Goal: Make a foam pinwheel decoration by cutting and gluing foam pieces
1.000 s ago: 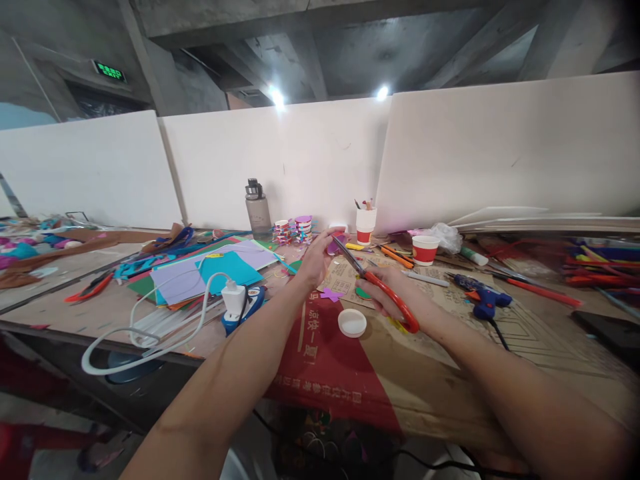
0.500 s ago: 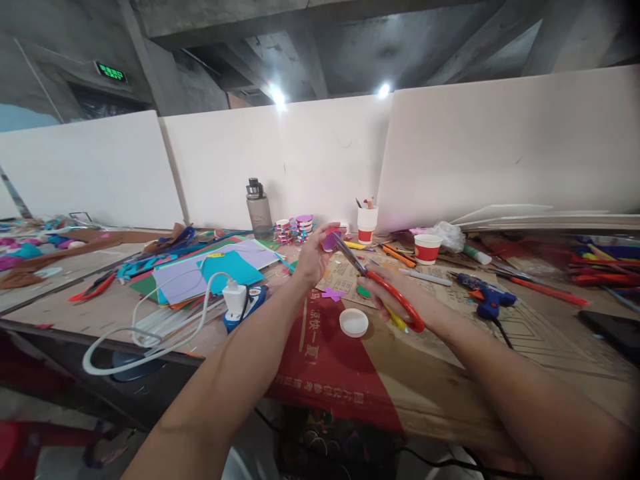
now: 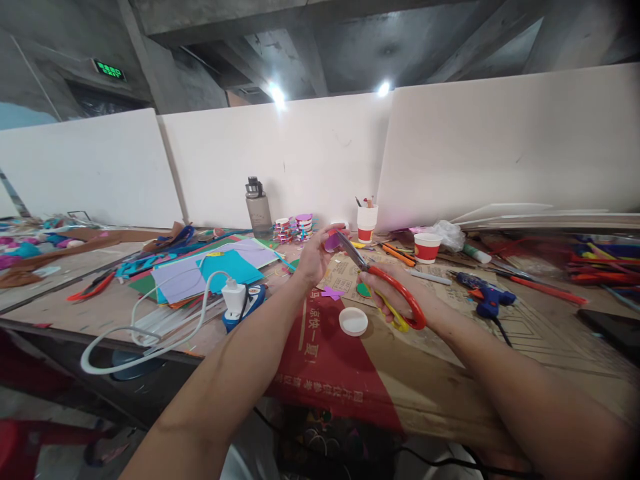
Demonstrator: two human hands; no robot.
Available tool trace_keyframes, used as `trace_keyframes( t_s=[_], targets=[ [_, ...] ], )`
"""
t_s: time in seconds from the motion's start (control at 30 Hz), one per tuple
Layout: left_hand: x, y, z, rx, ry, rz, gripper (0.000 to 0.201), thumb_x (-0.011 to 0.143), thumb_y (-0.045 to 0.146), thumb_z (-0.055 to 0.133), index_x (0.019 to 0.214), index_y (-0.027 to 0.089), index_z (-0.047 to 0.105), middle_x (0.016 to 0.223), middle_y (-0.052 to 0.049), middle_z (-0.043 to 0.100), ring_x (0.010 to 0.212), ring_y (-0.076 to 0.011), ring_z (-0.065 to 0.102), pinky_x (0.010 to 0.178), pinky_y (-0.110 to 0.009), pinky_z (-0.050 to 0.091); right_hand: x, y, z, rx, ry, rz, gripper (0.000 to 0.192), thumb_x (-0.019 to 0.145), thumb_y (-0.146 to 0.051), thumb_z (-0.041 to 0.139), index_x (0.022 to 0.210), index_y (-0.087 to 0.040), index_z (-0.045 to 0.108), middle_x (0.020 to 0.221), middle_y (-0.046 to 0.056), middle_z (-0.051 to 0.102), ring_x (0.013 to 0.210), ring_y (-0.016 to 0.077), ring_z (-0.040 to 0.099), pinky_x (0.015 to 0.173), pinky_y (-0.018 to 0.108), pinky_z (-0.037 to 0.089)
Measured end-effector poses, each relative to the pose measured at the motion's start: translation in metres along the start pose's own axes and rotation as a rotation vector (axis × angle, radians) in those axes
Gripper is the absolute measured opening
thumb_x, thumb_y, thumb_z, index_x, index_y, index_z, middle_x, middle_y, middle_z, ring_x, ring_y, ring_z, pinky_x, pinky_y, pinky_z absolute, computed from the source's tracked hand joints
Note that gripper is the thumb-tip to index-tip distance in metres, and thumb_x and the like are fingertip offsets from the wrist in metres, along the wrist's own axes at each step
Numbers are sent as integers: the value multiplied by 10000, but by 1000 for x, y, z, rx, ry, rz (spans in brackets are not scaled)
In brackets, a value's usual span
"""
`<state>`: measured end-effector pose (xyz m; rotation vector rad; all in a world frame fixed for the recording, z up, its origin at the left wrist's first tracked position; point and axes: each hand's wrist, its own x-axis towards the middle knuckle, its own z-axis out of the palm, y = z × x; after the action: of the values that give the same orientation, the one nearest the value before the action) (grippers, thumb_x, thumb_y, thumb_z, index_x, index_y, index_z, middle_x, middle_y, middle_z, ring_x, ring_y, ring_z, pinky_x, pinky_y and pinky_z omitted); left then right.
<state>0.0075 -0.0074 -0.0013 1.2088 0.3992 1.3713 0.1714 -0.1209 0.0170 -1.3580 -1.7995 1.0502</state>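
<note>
My left hand (image 3: 314,259) pinches a small purple piece of paper (image 3: 332,242) above the table. In my right hand (image 3: 393,288) is a pair of scissors (image 3: 400,293) with one red and one yellow handle. Their metal blades reach up to the purple paper; whether they are closed through it is too small to tell. Below the hands lie a purple paper cross (image 3: 333,293), a green paper piece (image 3: 364,290) and a white round lid (image 3: 353,322), which sits on the red part of a cardboard sheet (image 3: 340,373).
Coloured paper sheets (image 3: 230,273), a white plug on a cable (image 3: 234,293) and a grey bottle (image 3: 259,210) are to the left. A pen cup (image 3: 367,223), a red-and-white paper cup (image 3: 427,248) and a blue glue gun (image 3: 487,297) stand or lie to the right.
The scissor handles have spread apart, with the yellow one showing more. Both hands stay almost in the same place, and the purple paper is slightly turned.
</note>
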Motion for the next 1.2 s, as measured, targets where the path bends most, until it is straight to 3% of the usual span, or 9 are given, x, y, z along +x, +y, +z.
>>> trace_keyframes(
  t_s=[0.3,1.2],
  targets=[
    [-1,1,1,-3,-22,-3,321,750,274,600,1021,141,713,1026,-116,749,975,-251,677,816,-353,502,0,-1,0,32,-9,-10,281,917,-406,493,712,-227,420,439,-73,478,326,98,466,324,199,385],
    [-1,1,0,14,-30,-4,339,739,289,612,1027,133,699,1048,-128,739,1034,-258,663,857,-350,497,-1,-2,-1,-32,30,-41,219,868,-350,498,696,-222,456,434,-56,487,337,101,440,362,213,360]
  ],
)
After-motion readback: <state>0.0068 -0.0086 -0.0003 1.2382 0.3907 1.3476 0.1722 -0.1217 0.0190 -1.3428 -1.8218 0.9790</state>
